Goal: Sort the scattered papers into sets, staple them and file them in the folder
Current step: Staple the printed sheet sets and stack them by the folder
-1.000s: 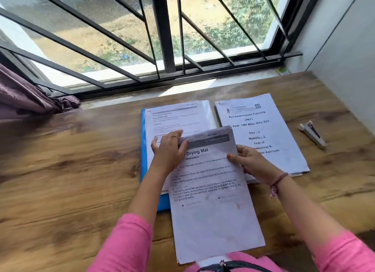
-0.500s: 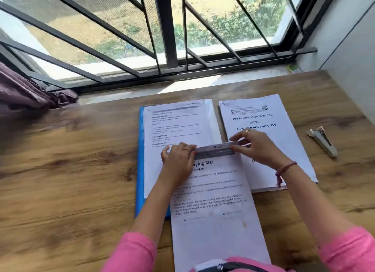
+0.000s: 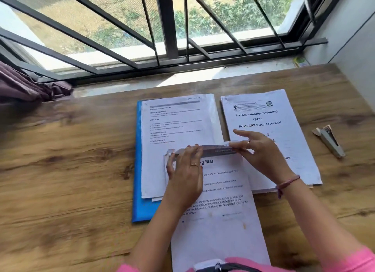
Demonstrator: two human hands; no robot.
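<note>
A printed set headed "…ng Mat" (image 3: 221,227) lies in front of me, reaching past the table's near edge. Its top edge is lifted and curled. My left hand (image 3: 185,176) lies on its upper left corner, fingers curled over the top edge. At the upper right corner my right hand (image 3: 257,152) pinches that edge between thumb and fingers. Beneath it an open blue folder (image 3: 140,206) holds a printed page (image 3: 178,133). To the right lies a thick set titled "Pre Examination Training" (image 3: 257,115). A grey stapler (image 3: 328,140) rests at the far right.
The wooden table (image 3: 67,170) runs up to a stone sill under a barred window (image 3: 166,28). A purple curtain (image 3: 22,87) bunches at the left end of the sill. A grey wall (image 3: 357,54) closes the right side. A small green box (image 3: 301,61) sits on the sill.
My right hand moved from the sheet's right side to its top right corner. The top edge has lifted and curled, and the sheet has slid toward me.
</note>
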